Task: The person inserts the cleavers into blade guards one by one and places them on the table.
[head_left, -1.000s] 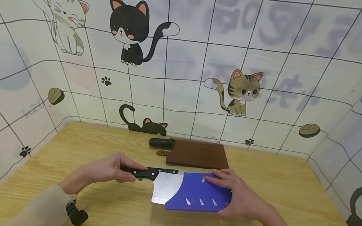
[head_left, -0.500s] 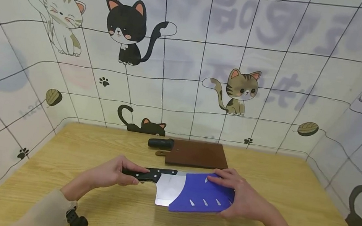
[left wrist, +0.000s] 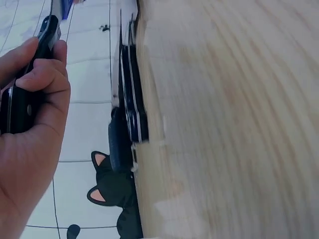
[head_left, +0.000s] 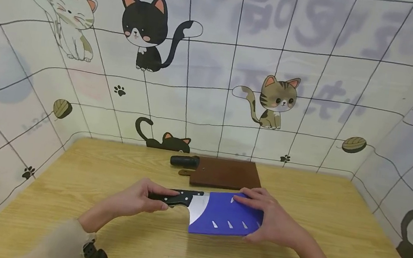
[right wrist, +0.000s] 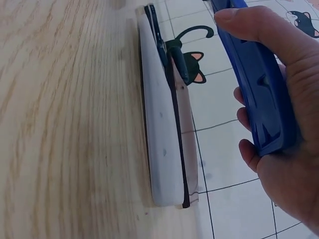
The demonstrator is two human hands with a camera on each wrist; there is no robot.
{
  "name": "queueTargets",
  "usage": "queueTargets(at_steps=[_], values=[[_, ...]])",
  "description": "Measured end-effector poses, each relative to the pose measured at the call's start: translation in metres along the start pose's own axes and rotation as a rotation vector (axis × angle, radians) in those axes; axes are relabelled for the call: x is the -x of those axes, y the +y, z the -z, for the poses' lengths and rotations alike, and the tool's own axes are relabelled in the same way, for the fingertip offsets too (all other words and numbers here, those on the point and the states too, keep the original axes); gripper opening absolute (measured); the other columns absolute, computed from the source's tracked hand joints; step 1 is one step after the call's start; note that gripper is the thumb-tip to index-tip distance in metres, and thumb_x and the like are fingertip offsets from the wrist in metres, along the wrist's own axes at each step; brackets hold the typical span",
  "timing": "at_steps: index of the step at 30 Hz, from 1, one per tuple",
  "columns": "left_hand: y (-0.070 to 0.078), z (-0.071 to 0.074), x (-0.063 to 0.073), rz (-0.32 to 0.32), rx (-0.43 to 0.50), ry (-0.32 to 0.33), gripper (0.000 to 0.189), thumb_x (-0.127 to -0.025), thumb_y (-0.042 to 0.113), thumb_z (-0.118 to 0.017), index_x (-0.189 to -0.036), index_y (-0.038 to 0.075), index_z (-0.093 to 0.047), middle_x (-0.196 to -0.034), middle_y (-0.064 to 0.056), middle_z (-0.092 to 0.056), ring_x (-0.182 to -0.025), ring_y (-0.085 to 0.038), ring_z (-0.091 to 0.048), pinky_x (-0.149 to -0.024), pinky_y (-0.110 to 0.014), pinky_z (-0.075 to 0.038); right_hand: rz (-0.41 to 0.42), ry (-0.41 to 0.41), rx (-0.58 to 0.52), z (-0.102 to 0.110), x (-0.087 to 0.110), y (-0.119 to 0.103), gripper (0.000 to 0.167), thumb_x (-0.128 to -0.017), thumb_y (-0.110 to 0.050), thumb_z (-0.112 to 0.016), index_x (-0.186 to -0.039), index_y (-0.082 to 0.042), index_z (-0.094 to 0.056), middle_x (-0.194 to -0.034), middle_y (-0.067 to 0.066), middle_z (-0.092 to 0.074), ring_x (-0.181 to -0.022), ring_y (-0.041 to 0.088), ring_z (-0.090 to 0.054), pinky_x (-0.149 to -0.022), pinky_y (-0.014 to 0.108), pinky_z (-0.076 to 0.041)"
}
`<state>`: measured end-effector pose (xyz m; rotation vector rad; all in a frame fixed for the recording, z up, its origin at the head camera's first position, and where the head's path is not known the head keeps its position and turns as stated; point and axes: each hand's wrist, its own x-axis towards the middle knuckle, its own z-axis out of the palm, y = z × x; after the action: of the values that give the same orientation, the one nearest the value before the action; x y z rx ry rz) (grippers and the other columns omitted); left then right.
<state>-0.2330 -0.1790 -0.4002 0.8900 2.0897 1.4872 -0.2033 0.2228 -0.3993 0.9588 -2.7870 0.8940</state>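
Note:
A cleaver (head_left: 197,207) with a black riveted handle hangs just above the table, most of its blade inside a blue blade cover (head_left: 223,217). Only a narrow strip of bare steel shows beside the handle. My left hand (head_left: 132,201) grips that handle, with fingers and thumb wrapped round it in the left wrist view (left wrist: 42,94). From the other end my right hand (head_left: 279,224) holds the cover, thumb on one face and fingers on the other in the right wrist view. Behind the cleaver another black riveted handle (head_left: 198,193) peeks out, the rest hidden.
A brown cutting board (head_left: 228,174) lies at the back of the wooden table (head_left: 320,220), a black cylindrical handle (head_left: 184,161) at its left. In the right wrist view a long white piece (right wrist: 162,124) lies along the board. Cat-patterned sheeting (head_left: 215,68) rises behind.
My left hand has moved right with the cleaver, and its blade has slid deeper into the blue cover. Less bare steel shows now. The right hand has stayed nearly in place.

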Motion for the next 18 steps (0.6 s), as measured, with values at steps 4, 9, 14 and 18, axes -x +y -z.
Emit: queueTargets(at_steps=[4, 9, 14, 18], values=[[0.002, -0.005, -0.005, 0.002, 0.006, 0.014, 0.040, -0.097, 0.002, -0.066, -0.137, -0.003, -0.063, -0.075, -0.003, -0.055, -0.052, -0.007, -0.029, -0.049, -0.021, -0.028, 0.009, 0.012, 0.004, -0.003, -0.003, 0.000, 0.088, -0.058, -0.031, -0.099, -0.140, -0.021, -0.066, -0.146, 0.009, -0.055, -0.131, 0.033, -0.045, -0.098, 0.055, -0.045], [0.005, -0.008, -0.008, -0.016, -0.054, 0.067, 0.040, -0.098, 0.003, -0.066, -0.137, -0.005, -0.062, -0.096, -0.015, -0.068, -0.054, -0.007, -0.029, -0.051, -0.022, -0.030, -0.013, 0.028, -0.017, -0.002, -0.003, 0.000, 0.089, -0.058, -0.027, -0.098, -0.141, -0.019, -0.065, -0.147, 0.008, -0.053, -0.133, 0.035, -0.044, -0.098, 0.056, -0.045], [0.010, -0.011, -0.010, -0.034, -0.142, 0.130, 0.039, -0.098, 0.004, -0.066, -0.137, -0.004, -0.063, -0.112, -0.018, -0.068, -0.053, -0.006, -0.029, -0.050, -0.023, -0.031, -0.049, 0.053, -0.029, 0.001, -0.004, -0.004, 0.090, -0.058, -0.025, -0.098, -0.141, -0.017, -0.065, -0.149, 0.012, -0.051, -0.135, 0.039, -0.043, -0.098, 0.059, -0.044], [0.010, -0.015, -0.012, -0.030, -0.138, 0.142, 0.039, -0.098, 0.004, -0.067, -0.136, -0.003, -0.064, -0.113, -0.019, -0.069, -0.052, -0.006, -0.030, -0.050, -0.022, -0.032, -0.054, 0.060, -0.016, -0.001, -0.005, -0.006, 0.090, -0.057, -0.024, -0.098, -0.141, -0.017, -0.065, -0.149, 0.013, -0.052, -0.135, 0.040, -0.043, -0.098, 0.061, -0.043]])
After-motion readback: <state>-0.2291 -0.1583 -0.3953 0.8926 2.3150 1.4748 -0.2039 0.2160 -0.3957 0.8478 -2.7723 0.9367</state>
